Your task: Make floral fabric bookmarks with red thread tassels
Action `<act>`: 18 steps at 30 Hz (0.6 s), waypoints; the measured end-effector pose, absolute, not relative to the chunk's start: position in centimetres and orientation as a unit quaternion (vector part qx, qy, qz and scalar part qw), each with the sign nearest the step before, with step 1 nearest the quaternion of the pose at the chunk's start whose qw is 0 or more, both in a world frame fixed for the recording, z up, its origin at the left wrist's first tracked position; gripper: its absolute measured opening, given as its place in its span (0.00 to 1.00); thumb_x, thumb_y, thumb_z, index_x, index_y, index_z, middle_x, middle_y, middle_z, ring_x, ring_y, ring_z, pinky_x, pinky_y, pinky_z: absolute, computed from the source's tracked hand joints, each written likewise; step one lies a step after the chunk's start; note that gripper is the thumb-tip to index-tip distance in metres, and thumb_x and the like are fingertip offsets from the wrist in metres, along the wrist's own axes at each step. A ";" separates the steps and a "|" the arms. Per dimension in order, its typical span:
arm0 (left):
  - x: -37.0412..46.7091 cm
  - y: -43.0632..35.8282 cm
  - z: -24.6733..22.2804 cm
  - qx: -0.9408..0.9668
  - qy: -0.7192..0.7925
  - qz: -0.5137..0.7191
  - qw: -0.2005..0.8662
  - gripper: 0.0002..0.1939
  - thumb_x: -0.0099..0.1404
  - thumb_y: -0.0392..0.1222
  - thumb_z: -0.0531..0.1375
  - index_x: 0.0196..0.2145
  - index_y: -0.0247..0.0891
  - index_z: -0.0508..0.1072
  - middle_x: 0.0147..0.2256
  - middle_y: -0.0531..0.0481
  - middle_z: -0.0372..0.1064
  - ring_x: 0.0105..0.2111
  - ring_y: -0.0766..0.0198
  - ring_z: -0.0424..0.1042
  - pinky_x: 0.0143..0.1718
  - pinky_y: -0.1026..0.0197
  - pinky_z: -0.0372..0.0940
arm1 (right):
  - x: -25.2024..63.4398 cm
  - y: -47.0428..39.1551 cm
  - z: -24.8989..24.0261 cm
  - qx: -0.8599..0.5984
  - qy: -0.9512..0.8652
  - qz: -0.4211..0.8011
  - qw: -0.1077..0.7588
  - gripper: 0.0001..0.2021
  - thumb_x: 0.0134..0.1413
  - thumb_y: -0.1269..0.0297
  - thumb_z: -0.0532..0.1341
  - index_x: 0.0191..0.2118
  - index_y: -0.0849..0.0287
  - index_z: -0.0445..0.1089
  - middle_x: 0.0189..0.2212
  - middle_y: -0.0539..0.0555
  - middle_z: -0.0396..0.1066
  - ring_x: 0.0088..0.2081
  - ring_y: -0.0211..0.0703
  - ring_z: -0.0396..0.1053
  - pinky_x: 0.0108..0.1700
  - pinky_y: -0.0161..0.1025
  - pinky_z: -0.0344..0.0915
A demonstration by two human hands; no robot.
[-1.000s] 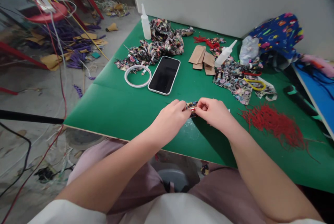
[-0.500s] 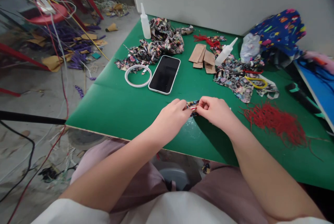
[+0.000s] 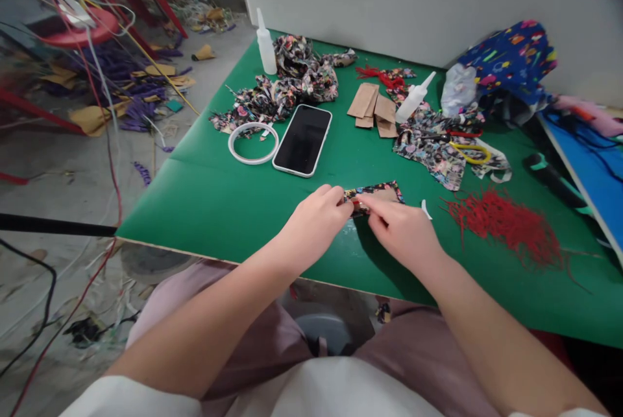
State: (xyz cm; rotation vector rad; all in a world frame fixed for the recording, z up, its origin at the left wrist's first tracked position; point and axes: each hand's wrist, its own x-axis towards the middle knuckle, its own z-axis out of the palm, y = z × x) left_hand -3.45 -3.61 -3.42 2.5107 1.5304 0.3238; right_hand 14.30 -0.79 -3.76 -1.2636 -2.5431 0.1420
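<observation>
Near the table's front edge lies a small piece of brown card edged with dark floral fabric (image 3: 388, 194). My left hand (image 3: 318, 222) is closed on the left end of it, the fingertips pinching its edge. My right hand (image 3: 409, 226) comes from the right, its forefinger stretched over the card and pressing near the left fingers; its other fingers are curled. A bit of red shows by that fingertip, too small to make out. Just right of my right hand is a small white curled strip (image 3: 426, 210).
On the green table (image 3: 195, 203) are a phone (image 3: 302, 140), a white tape roll (image 3: 232, 144), brown card pieces (image 3: 364, 102), squeeze bottles (image 3: 266, 47), floral fabric (image 3: 311, 76), yellow-handled scissors (image 3: 474, 153) and red strings (image 3: 506, 222). A white wall (image 3: 389, 2) stands behind.
My right hand has gone from a pinch to a forefinger laid across the card, uncovering the piece's right end. The view has shifted slightly; my left hand keeps its grip.
</observation>
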 end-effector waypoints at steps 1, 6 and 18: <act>-3.4 -3.6 -3.4 0.846 0.515 0.105 0.091 0.13 0.66 0.35 0.47 0.43 0.35 0.69 0.33 0.47 0.61 0.35 0.61 0.59 0.37 0.60 0.60 | 14.1 -1.1 -4.1 -0.426 -0.894 0.033 0.133 0.18 0.53 0.71 0.50 0.48 0.57 0.69 0.35 0.51 0.74 0.30 0.37 0.70 0.29 0.32 0.59; -3.4 -3.5 -3.5 0.844 0.520 0.092 0.093 0.14 0.66 0.35 0.47 0.43 0.36 0.69 0.33 0.47 0.60 0.35 0.61 0.59 0.37 0.60 0.60 | 14.1 -1.4 -4.4 -0.412 -0.908 -0.025 0.071 0.20 0.53 0.71 0.50 0.51 0.56 0.67 0.29 0.51 0.75 0.25 0.38 0.69 0.24 0.34 0.55; -3.4 -3.6 -3.3 0.840 0.520 0.109 0.112 0.16 0.67 0.34 0.43 0.45 0.37 0.68 0.33 0.47 0.60 0.35 0.61 0.59 0.38 0.60 0.60 | 15.3 -1.2 -4.3 -0.485 -0.869 -0.081 0.060 0.19 0.52 0.69 0.50 0.48 0.52 0.69 0.24 0.48 0.74 0.22 0.36 0.67 0.22 0.35 0.48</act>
